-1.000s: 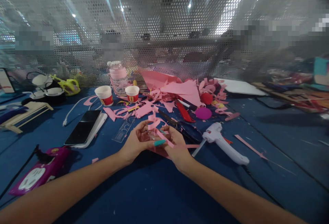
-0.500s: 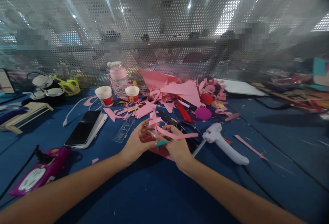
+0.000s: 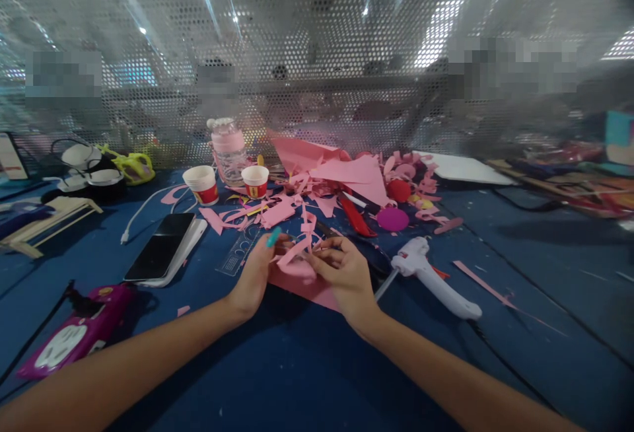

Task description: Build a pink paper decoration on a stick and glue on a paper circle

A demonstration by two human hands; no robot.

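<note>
While over a blue tabletop (image 3: 277, 379), before perforated mesh (image 3: 297, 49), pink paper (image 3: 310, 292) in gripping fingers (image 3: 324, 269).

Bare left forearm (image 3: 163, 346), bare right forearm (image 3: 446, 366), bare right hand (image 3: 352, 283), left hand (image 3: 253, 277) with one digit bearing a teal, tapered covering (image 3: 273, 237)

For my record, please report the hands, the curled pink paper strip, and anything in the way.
Right hand: fingertips on curled pink paper strip. Left hand: beside it, grip unclear. Flat pink paper sheet underneath. White pistol-shaped glue gun nearby, not blocking.
</note>
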